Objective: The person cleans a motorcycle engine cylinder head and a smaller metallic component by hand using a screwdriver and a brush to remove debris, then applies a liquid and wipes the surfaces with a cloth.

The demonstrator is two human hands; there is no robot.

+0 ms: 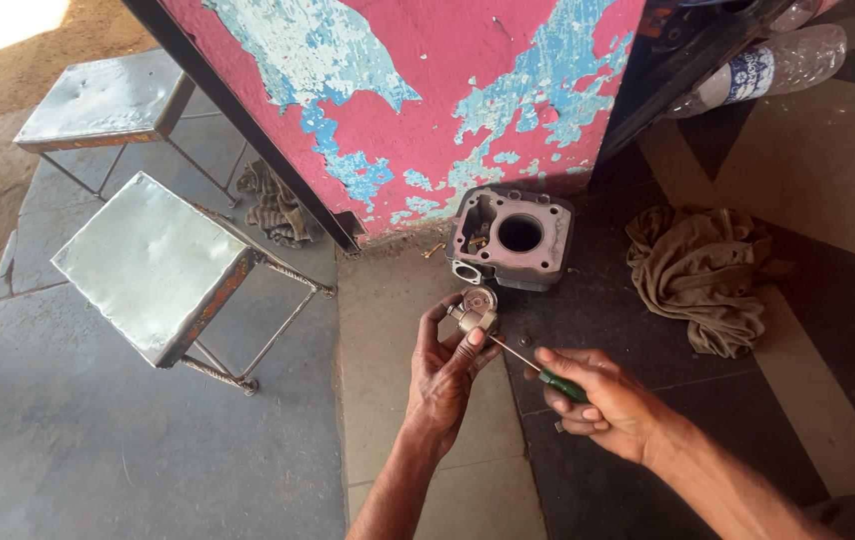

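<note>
Fingers of the left hand [445, 375] close around a small round metal part [475, 308], holding it up above the pale floor slab [388, 330], just in front of the engine cylinder block [510, 238]. The right hand [608, 405] grips a green-handled screwdriver [538, 368], fingers folded narrow around the handle, and the thin shaft points at the underside of the metal part, touching it or very near; I cannot tell which. To my judgement, the step in hand is work with the tool tip on this small part, perhaps a screw or a seat in it, and the next move calls for a steady left grip and a careful placing of the tip. The cylinder block lies on the floor against the lower edge of the pink wall [408, 90] with peeling blue paint. A crumpled brown rag [703, 272] lies to the right on the dark floor. At the top right corner a clear plastic bottle [768, 65] lies on its side, with a blue and white label around its middle. Two metal stools [148, 262] stand at the left.
</note>
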